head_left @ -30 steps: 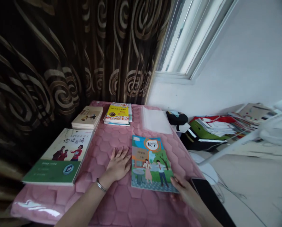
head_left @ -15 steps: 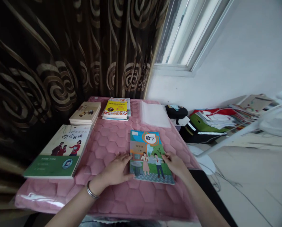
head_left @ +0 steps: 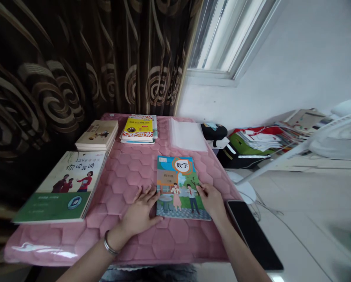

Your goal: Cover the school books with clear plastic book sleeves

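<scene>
A maths textbook [head_left: 178, 188] with a blue and green cover lies flat on the pink quilted table cover [head_left: 128, 172]. At its left edge my left hand [head_left: 141, 209] rests with fingers spread on the cover, thumb by the lower left corner. My right hand [head_left: 212, 201] has its fingers bent and closed on the book's right edge. A bracelet [head_left: 109, 243] circles my left wrist.
To the left are a stack of large green-and-white books [head_left: 66, 188] and a stack of tan books [head_left: 97, 135]. A yellow-covered book [head_left: 139, 127] tops another pile at the back. Clear plastic covers [head_left: 188, 135] lie back right. Beyond the right edge are a dark flat device [head_left: 254, 235] and a white fan [head_left: 331, 137].
The view has shifted slightly, so everything appears further left and more of the dark device shows. My left fingers are spread a bit wider; the textbook still lies flat between my hands.
</scene>
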Motion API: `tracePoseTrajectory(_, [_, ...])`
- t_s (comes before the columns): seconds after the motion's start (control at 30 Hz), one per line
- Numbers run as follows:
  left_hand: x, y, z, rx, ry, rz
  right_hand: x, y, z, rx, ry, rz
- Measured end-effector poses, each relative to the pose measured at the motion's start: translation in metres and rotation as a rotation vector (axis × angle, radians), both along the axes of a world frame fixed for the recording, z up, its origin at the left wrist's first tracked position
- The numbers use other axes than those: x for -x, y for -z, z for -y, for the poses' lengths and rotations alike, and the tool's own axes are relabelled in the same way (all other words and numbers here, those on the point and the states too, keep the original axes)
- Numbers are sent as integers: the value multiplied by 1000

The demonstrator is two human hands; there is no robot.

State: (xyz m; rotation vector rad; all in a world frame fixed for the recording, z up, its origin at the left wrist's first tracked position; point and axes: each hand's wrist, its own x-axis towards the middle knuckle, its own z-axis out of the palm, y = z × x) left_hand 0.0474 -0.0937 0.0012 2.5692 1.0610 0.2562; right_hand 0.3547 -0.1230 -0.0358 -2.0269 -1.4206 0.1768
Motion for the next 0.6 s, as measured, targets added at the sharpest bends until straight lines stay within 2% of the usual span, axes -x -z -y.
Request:
tracePoseTrajectory(0.37, [2, 12, 2, -104, 24, 7, -3, 8, 1, -9, 8, -24])
tracePoseTrajectory(0.6, [1, 11, 4, -89, 17, -34, 0, 10, -3, 2, 20, 119])
